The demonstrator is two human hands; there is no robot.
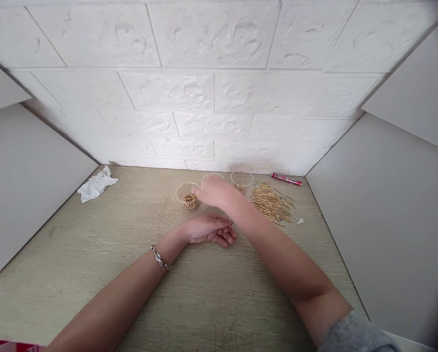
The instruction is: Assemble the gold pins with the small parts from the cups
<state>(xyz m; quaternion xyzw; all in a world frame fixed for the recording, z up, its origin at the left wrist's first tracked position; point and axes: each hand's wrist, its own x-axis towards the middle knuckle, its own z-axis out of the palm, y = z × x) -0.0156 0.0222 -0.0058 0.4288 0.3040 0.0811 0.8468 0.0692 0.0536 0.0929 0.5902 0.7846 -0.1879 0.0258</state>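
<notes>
My right hand (216,190) reaches to the left cup (182,187), its fingertips drawn together at the right rim. Small gold-coloured pieces (191,201) lie in that clear plastic cup. What these fingers hold, if anything, is too small to make out. Below it, my left hand (208,230) rests low over the table, palm partly turned up. Its thumb and forefinger pinch a tiny thing at the tips, close to my right forearm. A middle cup (212,175) is mostly hidden behind my right hand. The right cup (248,178) also has small gold pieces in it.
A spread of thin gold-coloured pins (272,203) lies right of the cups. Beyond it are a pink and red tube-shaped packet (287,179) and a white scrap (300,221). A crumpled white tissue (97,185) lies far left. White brick-patterned wall (213,122) and grey side panels enclose the table.
</notes>
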